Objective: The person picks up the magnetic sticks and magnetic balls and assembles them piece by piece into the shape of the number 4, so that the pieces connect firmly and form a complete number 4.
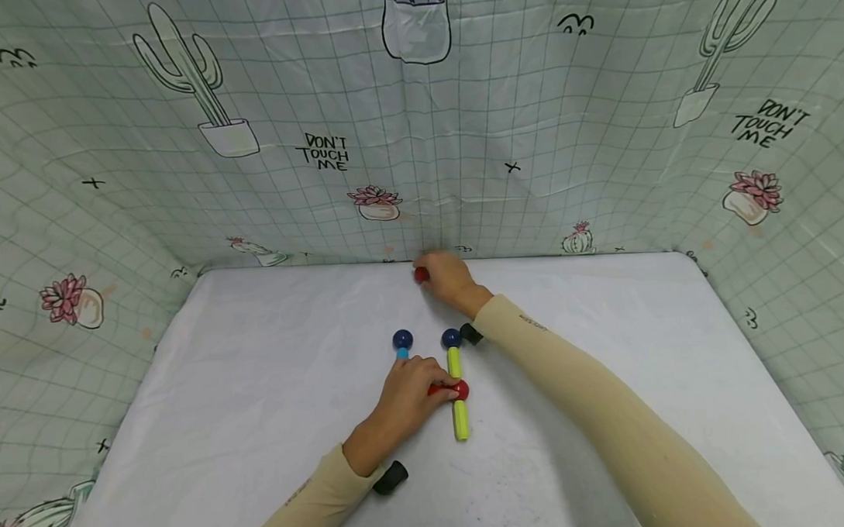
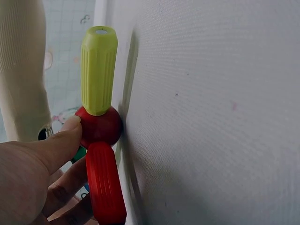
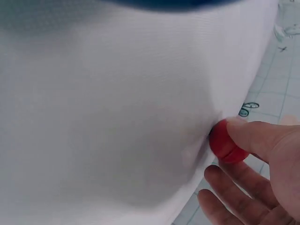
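Observation:
At the table's far edge my right hand [image 1: 449, 279] pinches a loose red ball [image 3: 227, 140] between thumb and fingers. Nearer to me, my left hand [image 1: 411, 396] grips another red ball [image 2: 101, 126], a joint in a structure of toy building rods. From that joint a yellow-green rod [image 1: 461, 421] points toward me, and a second yellow-green rod [image 1: 455, 361] runs away to a dark blue ball [image 1: 452, 338]. A red rod [image 2: 106, 183] also meets the joint, partly under my left fingers. Beyond this hand lies a blue rod [image 1: 402, 353] with a dark blue ball [image 1: 402, 339] on its end.
A white cloth covers the table [image 1: 272, 377]. Behind it hangs a grid-patterned curtain [image 1: 432, 139] with cactus drawings, which also closes in both sides. Black wrist cameras show beside the left forearm [image 1: 391, 478] and the right forearm [image 1: 471, 334].

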`<control>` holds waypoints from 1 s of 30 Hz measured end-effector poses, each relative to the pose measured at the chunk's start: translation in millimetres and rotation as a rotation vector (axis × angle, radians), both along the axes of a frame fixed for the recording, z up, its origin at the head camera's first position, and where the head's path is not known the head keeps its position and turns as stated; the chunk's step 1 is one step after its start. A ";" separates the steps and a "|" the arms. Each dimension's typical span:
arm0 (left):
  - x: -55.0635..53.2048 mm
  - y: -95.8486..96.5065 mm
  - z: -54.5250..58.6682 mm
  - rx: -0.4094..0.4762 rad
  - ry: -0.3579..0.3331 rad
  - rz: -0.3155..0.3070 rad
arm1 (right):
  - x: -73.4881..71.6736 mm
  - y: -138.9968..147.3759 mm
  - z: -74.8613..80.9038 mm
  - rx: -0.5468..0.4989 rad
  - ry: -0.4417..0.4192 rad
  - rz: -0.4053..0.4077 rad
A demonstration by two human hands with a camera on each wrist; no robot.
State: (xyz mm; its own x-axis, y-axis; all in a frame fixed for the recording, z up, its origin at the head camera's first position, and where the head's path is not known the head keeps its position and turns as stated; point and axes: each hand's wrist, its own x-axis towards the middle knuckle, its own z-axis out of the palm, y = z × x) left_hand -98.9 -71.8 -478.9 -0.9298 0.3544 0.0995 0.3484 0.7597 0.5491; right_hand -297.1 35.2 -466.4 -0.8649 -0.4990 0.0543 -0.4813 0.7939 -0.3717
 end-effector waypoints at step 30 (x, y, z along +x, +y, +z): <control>-0.3 3.3 1.4 0.001 -0.063 0.020 | 74.0 81.1 17.7 -0.551 -0.503 -0.097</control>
